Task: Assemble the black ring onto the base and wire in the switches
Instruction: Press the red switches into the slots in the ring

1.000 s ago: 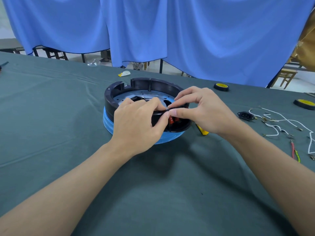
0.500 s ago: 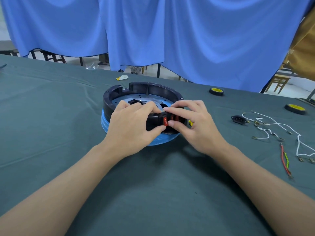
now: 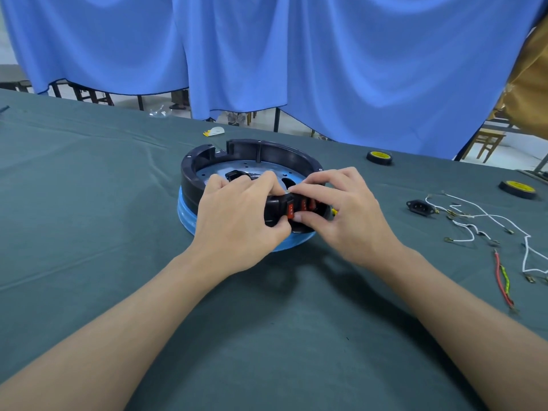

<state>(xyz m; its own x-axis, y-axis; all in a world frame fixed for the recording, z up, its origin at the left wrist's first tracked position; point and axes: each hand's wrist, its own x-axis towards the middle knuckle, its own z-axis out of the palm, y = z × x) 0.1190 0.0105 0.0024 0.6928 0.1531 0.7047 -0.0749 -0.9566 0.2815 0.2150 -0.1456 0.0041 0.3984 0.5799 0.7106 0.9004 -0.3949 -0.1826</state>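
The black ring (image 3: 267, 151) sits on the round blue base (image 3: 185, 215) in the middle of the green table. A grey perforated plate (image 3: 252, 170) shows inside it. Red rocker switches (image 3: 304, 206) sit in the ring's near wall. My left hand (image 3: 237, 221) grips the ring's near rim, fingers curled over the top and thumb on the outer wall. My right hand (image 3: 347, 215) pinches the leftmost red switch (image 3: 291, 211) between forefinger above and thumb below.
To the right lie a black power socket (image 3: 419, 206), white wires with terminals (image 3: 486, 221) and a red and yellow-green wire pair (image 3: 502, 280). Two yellow-hubbed wheels (image 3: 379, 157) (image 3: 517, 188) lie farther back. A white and yellow scrap (image 3: 214, 131) lies behind the ring.
My right hand came down from the ring's top rim onto its near wall, so the red switches now show. My left hand has kept its hold on the rim.
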